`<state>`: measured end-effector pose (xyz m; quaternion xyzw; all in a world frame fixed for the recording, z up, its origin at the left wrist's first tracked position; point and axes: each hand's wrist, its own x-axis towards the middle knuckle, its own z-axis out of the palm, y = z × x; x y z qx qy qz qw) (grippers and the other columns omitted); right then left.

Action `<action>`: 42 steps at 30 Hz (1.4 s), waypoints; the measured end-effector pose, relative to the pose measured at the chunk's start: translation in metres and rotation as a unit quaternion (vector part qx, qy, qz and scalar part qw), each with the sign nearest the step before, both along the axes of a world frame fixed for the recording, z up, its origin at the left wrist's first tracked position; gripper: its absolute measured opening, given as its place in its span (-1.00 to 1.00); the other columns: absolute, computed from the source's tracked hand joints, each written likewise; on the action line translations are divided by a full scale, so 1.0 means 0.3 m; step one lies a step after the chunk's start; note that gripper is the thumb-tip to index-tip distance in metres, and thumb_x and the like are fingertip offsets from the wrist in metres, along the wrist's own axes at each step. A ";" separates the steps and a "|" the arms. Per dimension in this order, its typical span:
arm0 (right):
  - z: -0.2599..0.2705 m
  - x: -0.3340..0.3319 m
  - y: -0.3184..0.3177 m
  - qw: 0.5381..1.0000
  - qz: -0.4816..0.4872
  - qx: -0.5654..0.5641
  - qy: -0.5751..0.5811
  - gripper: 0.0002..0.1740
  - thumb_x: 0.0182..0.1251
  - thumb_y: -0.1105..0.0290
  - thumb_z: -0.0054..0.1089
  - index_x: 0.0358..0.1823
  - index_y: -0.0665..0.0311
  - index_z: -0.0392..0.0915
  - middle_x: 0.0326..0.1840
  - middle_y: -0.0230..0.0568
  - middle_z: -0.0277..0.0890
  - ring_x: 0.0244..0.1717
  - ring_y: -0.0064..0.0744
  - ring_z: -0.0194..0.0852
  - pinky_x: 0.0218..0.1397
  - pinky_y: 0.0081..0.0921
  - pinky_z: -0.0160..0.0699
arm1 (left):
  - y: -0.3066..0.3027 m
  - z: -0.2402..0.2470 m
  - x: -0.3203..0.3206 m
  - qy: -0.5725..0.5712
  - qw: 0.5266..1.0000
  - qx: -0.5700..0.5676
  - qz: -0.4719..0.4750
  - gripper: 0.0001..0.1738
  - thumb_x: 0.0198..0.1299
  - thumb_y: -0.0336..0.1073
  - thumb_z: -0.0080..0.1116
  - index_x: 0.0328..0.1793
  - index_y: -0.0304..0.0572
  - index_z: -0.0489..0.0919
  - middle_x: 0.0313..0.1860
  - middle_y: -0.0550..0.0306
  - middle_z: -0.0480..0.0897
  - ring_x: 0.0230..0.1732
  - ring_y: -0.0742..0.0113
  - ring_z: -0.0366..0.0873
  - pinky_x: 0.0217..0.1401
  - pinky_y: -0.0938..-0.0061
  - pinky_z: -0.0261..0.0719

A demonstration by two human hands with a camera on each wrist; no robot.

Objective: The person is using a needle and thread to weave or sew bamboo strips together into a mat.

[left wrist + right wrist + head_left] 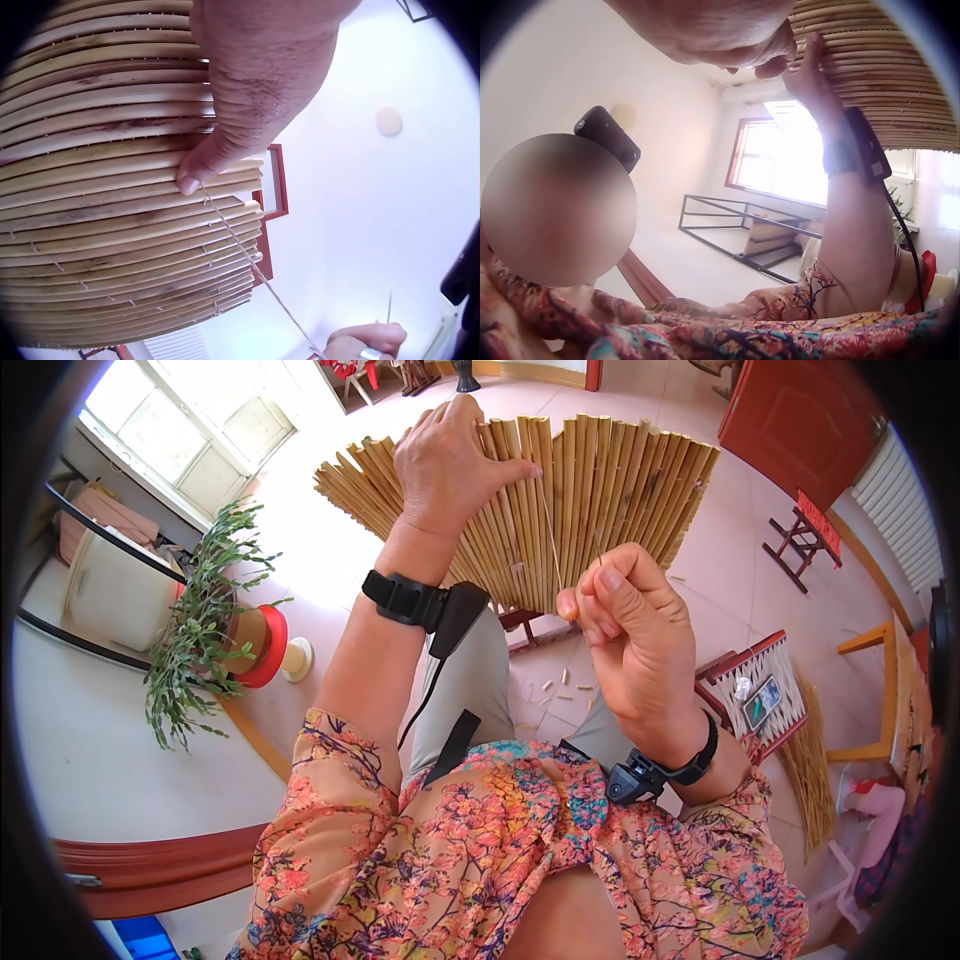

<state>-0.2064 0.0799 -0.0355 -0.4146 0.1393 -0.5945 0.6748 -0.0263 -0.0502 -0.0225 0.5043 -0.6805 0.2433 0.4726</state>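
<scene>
Holding a wide tan panel (578, 510) of stitched stalks before grey-trousered legs (455, 690), left hand (450, 465) gripping its top edge, likely best; right hand (645, 625) pinching thin pale thread (251, 259); probably light, bendy across stalks.

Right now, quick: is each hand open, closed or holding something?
Left hand: gripping the mat at its edge.
Right hand: fingers curled, holding the thread and what looks like a needle.

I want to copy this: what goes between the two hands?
A thin thread runs from beside the left hand to the right hand; the left wrist view shows it best.
</scene>
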 end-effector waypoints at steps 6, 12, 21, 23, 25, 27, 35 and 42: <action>-0.027 0.007 -0.037 1.000 -0.012 0.012 0.005 -0.83 0.44 0.38 0.04 -0.33 0.30 0.44 -0.60 -0.49 0.21 -0.57 -0.68 0.09 -0.15 -0.58 0.37 | 0.003 0.008 0.000 -0.012 0.999 0.032 0.026 -0.25 -0.55 0.16 0.57 -0.28 -0.15 0.49 -0.40 0.08 0.60 -0.24 0.07 0.56 -0.17 0.23 0.48; -0.067 -0.034 -0.140 0.972 -0.165 -0.040 0.162 -0.84 0.45 0.37 0.02 -0.25 0.32 0.48 -0.53 -0.44 0.35 -0.48 -0.68 0.28 -0.16 -0.63 0.37 | -0.012 0.036 0.024 -0.030 0.996 0.076 -0.037 -0.34 -0.29 0.08 0.51 -0.18 -0.20 0.48 -0.25 0.05 0.60 -0.10 0.03 0.53 -0.03 0.19 0.44; -0.025 -0.023 -0.253 0.918 -0.229 -0.133 0.296 -0.87 0.42 0.38 0.07 -0.22 0.29 0.52 -0.59 -0.44 0.38 -0.54 -0.71 0.32 -0.43 -0.70 0.32 | 0.004 0.050 0.008 0.000 0.995 0.089 -0.043 -0.51 -0.20 -0.02 0.46 -0.24 -0.12 0.52 -0.39 0.06 0.60 -0.20 0.04 0.56 -0.14 0.18 0.47; -0.024 -0.007 -0.269 0.925 -0.206 -0.103 0.301 -0.86 0.41 0.37 0.08 -0.24 0.30 0.52 -0.62 -0.44 0.37 -0.58 -0.71 0.30 -0.50 -0.71 0.31 | -0.002 0.041 0.008 0.014 0.997 0.063 -0.052 -0.52 -0.23 -0.01 0.46 -0.28 -0.11 0.53 -0.45 0.05 0.59 -0.27 0.04 0.56 -0.21 0.18 0.48; -0.036 0.012 -0.288 0.934 -0.174 -0.062 0.305 -0.85 0.40 0.37 0.09 -0.26 0.32 0.51 -0.64 -0.43 0.38 -0.63 -0.70 0.27 -0.56 -0.70 0.30 | -0.003 0.037 0.008 0.012 0.997 0.061 -0.048 -0.52 -0.24 0.00 0.46 -0.28 -0.11 0.53 -0.46 0.04 0.59 -0.29 0.04 0.56 -0.22 0.18 0.48; -0.051 0.023 -0.304 0.934 -0.166 -0.051 0.312 -0.85 0.40 0.37 0.08 -0.26 0.32 0.51 -0.63 -0.42 0.40 -0.64 -0.70 0.28 -0.57 -0.69 0.31 | -0.006 0.038 0.007 0.011 0.997 0.058 -0.045 -0.51 -0.25 0.00 0.46 -0.29 -0.11 0.53 -0.46 0.03 0.59 -0.30 0.04 0.57 -0.23 0.18 0.48; -0.039 0.044 -0.292 0.935 -0.159 -0.051 0.312 -0.83 0.40 0.38 0.07 -0.26 0.35 0.51 -0.59 -0.34 0.47 -0.68 -0.66 0.34 -0.64 -0.67 0.31 | -0.005 0.029 -0.004 0.008 0.999 0.032 -0.030 -0.53 -0.26 -0.01 0.45 -0.29 -0.10 0.55 -0.47 0.06 0.59 -0.32 0.08 0.58 -0.27 0.19 0.47; -0.056 0.041 -0.304 0.944 -0.158 -0.050 0.284 -0.82 0.37 0.41 0.09 -0.19 0.41 0.55 -0.57 -0.28 0.51 -0.68 -0.67 0.36 -0.63 -0.68 0.36 | -0.006 0.035 -0.009 0.002 0.999 0.006 -0.037 -0.54 -0.26 -0.02 0.45 -0.31 -0.10 0.54 -0.50 0.08 0.59 -0.36 0.08 0.58 -0.29 0.19 0.47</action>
